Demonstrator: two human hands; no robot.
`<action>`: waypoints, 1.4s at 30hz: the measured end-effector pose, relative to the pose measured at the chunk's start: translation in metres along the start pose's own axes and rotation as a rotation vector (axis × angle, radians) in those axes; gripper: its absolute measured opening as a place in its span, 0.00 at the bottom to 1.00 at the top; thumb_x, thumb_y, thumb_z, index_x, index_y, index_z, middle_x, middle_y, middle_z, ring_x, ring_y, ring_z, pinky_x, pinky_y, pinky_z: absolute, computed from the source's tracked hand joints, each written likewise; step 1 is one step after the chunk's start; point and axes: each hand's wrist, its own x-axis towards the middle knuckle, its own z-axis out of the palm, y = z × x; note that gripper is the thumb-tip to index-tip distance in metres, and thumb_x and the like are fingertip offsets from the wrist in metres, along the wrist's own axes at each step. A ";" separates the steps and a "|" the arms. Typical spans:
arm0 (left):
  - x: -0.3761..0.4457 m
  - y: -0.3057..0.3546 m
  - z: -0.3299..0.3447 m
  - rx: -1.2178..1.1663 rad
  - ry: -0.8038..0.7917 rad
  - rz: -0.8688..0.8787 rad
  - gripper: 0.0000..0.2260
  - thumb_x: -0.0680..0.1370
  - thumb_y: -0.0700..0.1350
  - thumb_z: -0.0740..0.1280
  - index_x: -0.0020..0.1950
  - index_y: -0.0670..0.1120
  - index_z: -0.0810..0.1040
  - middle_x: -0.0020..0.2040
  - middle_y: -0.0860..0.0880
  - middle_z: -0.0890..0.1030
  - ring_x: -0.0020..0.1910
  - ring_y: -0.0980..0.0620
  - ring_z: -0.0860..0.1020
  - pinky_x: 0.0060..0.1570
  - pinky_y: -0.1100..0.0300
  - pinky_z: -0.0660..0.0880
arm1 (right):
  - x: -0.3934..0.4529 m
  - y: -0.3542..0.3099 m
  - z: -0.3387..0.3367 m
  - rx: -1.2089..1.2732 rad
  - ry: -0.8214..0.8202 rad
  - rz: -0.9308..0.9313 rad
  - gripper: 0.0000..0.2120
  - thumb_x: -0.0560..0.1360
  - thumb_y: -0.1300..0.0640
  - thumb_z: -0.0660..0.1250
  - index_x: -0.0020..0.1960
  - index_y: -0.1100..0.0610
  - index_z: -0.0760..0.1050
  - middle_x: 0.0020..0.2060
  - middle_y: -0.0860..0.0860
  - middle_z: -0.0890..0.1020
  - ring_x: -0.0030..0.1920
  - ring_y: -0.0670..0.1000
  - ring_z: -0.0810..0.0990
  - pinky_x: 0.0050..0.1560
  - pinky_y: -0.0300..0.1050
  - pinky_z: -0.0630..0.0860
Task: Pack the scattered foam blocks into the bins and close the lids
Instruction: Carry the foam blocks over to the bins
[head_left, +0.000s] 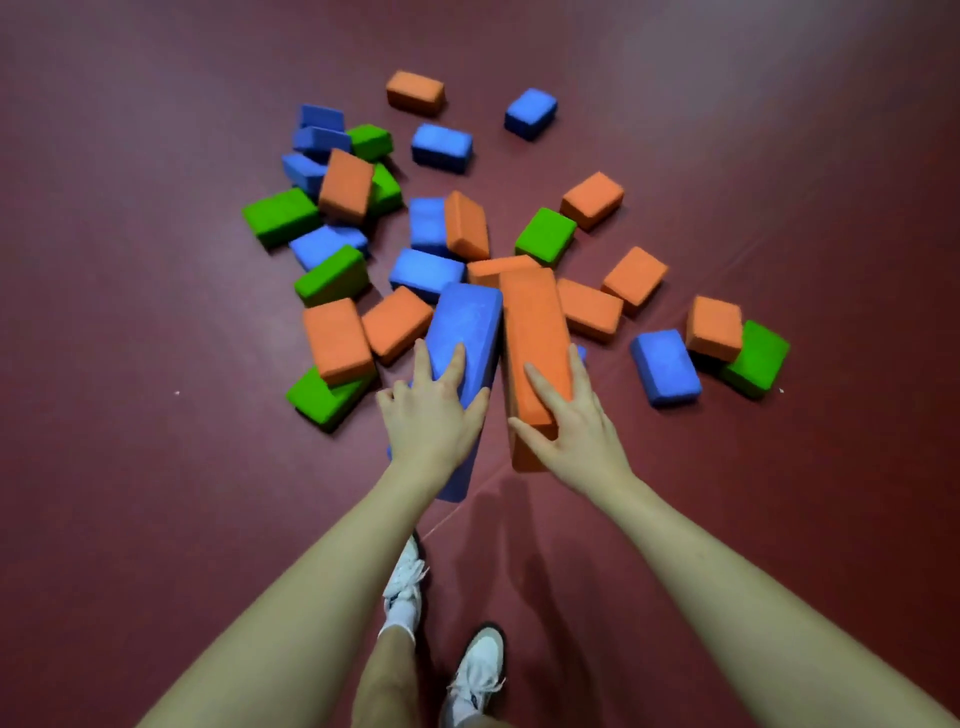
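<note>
My left hand (431, 410) grips a blue foam block (467, 322) by its near part, fingers over the top and thumb on its right side. Beside it my right hand (571, 421) grips an orange foam block (532, 322) the same way. Both blocks are lifted above the floor and point away from me. Below and beyond them lie several more foam blocks, scattered and partly stacked: orange ones such as (337, 340), a blue block (666, 366) at the right, a green block (545, 236) in the middle. No bin is in view.
The dark red floor (156, 467) runs all round the pile. My white shoes (475, 675) stand below my arms at the bottom. A loose orange block (415, 92) and a blue block (530, 113) lie farthest away.
</note>
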 end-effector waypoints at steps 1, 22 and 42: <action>-0.010 -0.018 -0.013 -0.005 0.020 -0.052 0.27 0.78 0.61 0.58 0.76 0.58 0.58 0.78 0.44 0.54 0.61 0.39 0.72 0.58 0.51 0.63 | -0.001 -0.019 0.002 0.004 -0.023 -0.052 0.32 0.74 0.43 0.69 0.75 0.45 0.63 0.78 0.58 0.50 0.70 0.65 0.66 0.63 0.58 0.71; -0.383 -0.491 -0.139 -0.104 0.337 -1.053 0.27 0.78 0.62 0.58 0.76 0.60 0.57 0.78 0.45 0.53 0.61 0.40 0.73 0.60 0.52 0.62 | -0.197 -0.514 0.229 0.017 -0.546 -1.025 0.32 0.75 0.44 0.67 0.76 0.45 0.59 0.78 0.54 0.45 0.74 0.59 0.61 0.61 0.55 0.72; -0.650 -0.814 -0.195 -0.093 0.545 -1.691 0.27 0.78 0.62 0.58 0.76 0.60 0.57 0.79 0.47 0.53 0.67 0.42 0.69 0.64 0.51 0.60 | -0.406 -0.907 0.457 0.099 -0.884 -1.664 0.32 0.75 0.42 0.67 0.75 0.45 0.61 0.78 0.56 0.48 0.71 0.62 0.65 0.59 0.56 0.75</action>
